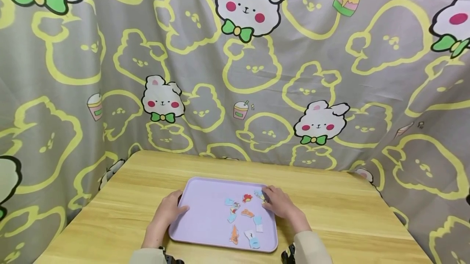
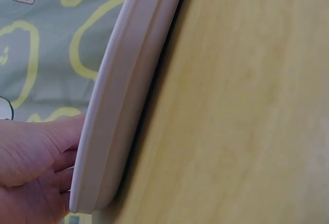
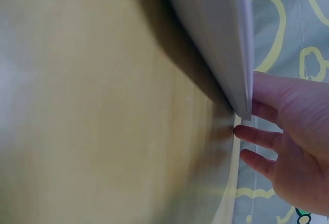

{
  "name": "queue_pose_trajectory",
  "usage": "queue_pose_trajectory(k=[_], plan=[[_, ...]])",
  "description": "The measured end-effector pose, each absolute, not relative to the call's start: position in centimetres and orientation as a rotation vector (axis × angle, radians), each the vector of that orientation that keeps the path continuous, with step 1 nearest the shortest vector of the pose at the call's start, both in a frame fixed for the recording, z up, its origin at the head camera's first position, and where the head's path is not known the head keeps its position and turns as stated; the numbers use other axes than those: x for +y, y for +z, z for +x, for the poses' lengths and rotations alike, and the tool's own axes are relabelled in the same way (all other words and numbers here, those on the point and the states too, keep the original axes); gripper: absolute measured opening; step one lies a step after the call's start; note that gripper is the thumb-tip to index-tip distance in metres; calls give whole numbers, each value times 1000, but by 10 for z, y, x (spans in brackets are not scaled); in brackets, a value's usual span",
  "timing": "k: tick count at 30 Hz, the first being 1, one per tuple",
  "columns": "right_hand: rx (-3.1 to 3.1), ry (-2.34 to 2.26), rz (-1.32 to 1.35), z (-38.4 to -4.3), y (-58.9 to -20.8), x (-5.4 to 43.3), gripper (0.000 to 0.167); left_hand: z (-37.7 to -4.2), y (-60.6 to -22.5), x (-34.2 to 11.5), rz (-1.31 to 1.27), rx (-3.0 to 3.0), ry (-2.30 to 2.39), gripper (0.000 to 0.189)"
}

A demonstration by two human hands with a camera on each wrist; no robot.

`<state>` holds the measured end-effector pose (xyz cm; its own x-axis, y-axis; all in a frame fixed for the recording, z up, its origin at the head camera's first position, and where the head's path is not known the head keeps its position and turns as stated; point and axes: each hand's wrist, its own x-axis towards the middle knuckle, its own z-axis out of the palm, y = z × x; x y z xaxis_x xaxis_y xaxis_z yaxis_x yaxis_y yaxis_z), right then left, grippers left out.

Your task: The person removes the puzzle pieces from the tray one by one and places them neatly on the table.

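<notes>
beige sleeves (image 1: pixel 311 248), left hand (image 1: pixel 170 208) and right hand (image 1: pixel 280 203), each in pinch grip on lilac tray (image 1: pixel 205 215)

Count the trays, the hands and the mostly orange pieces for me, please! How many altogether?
Tray: 1
Hands: 2 (left hand, right hand)
Orange pieces: 2 (upper piece, lower piece)
Total: 5
</notes>
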<state>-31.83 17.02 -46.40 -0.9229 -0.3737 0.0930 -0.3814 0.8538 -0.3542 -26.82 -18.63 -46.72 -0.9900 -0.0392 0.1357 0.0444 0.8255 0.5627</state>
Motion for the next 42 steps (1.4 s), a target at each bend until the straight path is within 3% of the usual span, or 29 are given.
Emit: queue_pose_trajectory(k=[42], plan=[[-2926, 681, 589, -330, -473, 176, 45, -270, -474, -204, 20, -2862, -1100, 50]])
